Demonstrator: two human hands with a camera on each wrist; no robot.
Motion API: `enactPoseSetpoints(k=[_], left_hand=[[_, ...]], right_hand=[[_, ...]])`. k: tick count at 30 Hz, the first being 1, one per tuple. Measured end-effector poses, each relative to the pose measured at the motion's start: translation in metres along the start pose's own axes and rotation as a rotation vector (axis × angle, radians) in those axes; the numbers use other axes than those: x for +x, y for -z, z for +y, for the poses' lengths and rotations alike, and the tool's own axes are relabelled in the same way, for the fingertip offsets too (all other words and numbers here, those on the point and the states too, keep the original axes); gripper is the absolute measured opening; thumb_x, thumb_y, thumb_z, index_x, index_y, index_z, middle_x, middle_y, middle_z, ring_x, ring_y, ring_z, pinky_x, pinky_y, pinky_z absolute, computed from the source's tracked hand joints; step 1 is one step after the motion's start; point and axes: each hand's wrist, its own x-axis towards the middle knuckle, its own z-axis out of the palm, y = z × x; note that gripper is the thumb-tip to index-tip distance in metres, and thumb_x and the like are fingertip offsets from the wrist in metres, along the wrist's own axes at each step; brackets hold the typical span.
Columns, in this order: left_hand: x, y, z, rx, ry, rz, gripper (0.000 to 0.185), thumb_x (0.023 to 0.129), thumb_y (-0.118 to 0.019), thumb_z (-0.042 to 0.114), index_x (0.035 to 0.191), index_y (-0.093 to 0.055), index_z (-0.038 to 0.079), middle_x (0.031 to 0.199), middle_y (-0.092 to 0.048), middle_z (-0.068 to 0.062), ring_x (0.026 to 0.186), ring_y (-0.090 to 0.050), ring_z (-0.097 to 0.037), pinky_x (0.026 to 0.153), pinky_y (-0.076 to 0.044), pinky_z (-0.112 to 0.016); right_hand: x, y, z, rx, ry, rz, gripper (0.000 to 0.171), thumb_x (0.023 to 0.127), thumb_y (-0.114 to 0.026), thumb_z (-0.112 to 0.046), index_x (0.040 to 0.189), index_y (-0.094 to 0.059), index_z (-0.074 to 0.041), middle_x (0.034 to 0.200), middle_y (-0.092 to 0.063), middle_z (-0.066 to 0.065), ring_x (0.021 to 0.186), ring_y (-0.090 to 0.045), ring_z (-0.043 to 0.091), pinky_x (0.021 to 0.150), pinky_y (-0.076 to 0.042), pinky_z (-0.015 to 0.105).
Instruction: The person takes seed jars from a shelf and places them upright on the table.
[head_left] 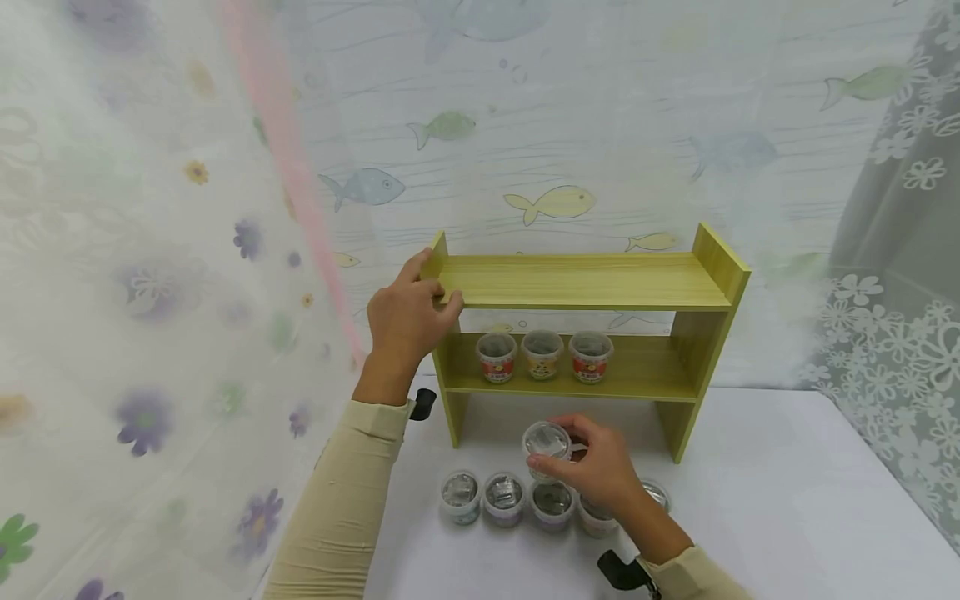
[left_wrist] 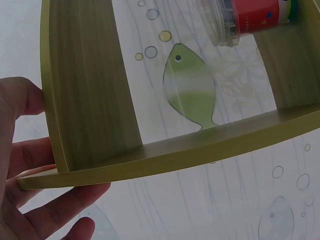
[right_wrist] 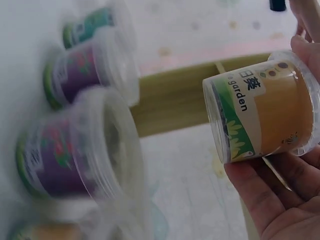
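Note:
A small wooden shelf (head_left: 570, 282) stands on the white table. My left hand (head_left: 408, 315) grips its upper left corner, the fingers around the side panel (left_wrist: 90, 85) and the edge of the top board. My right hand (head_left: 600, 462) holds a lidded clear plastic cup (head_left: 546, 442) with an orange label (right_wrist: 277, 110), between thumb and fingers, in front of the shelf. On the lower board stand three cups: a red-labelled cup (head_left: 497, 358), a yellow-labelled cup (head_left: 542, 356) and another red-labelled cup (head_left: 590, 358).
In front of the shelf stands a row of lidded cups, among them a teal-labelled cup (head_left: 460, 497) and two purple-labelled cups (head_left: 504, 500). My right hand and forearm partly cover the cups at the right end. A fish-print curtain (head_left: 555, 133) hangs behind the shelf.

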Motion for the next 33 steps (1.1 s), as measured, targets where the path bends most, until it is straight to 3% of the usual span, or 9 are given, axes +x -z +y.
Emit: enactPoseSetpoints(k=[7,13,23,33], left_hand=[[0.002,-0.001,-0.001,-0.001,-0.024,0.039,0.024,0.091,-0.071,0.035,0.087,-0.084,0.016,0.145,-0.064,-0.005,0.043,-0.047,-0.022,0.042,-0.034,-0.035],[0.003,0.000,-0.001,-0.002,-0.021,0.018,0.026,0.093,-0.070,0.037,0.089,-0.084,0.016,0.147,-0.062,-0.004,0.045,-0.047,-0.022,0.043,-0.036,-0.035],[0.003,0.000,-0.001,-0.016,-0.024,0.026,0.025,0.092,-0.071,0.035,0.088,-0.084,0.015,0.146,-0.063,-0.006,0.046,-0.051,-0.024,0.043,-0.037,-0.036],[0.000,0.001,0.002,0.000,-0.011,0.015,0.022,0.091,-0.071,0.035,0.087,-0.084,0.018,0.146,-0.063,-0.005,0.043,-0.045,-0.023,0.042,-0.032,-0.035]], right_hand=[[-0.006,-0.027,-0.003,0.061,0.028,-0.078,0.053,0.073,-0.093,-0.043,0.119,-0.072,-0.028,0.106,-0.076,-0.008,0.093,-0.072,0.011,0.077,-0.059,0.024],[-0.009,-0.046,-0.009,0.104,0.058,-0.124,0.053,0.075,-0.093,-0.042,0.120,-0.072,-0.023,0.107,-0.076,-0.004,0.096,-0.071,0.012,0.078,-0.060,0.025],[-0.021,-0.074,-0.013,0.091,0.090,-0.208,0.061,0.075,-0.089,-0.053,0.125,-0.071,-0.024,0.115,-0.074,-0.011,0.097,-0.070,0.006,0.080,-0.059,0.024],[-0.033,-0.101,-0.002,0.016,0.148,-0.254,0.069,0.074,-0.087,-0.057,0.129,-0.072,-0.019,0.117,-0.071,-0.013,0.105,-0.065,0.004,0.084,-0.056,0.022]])
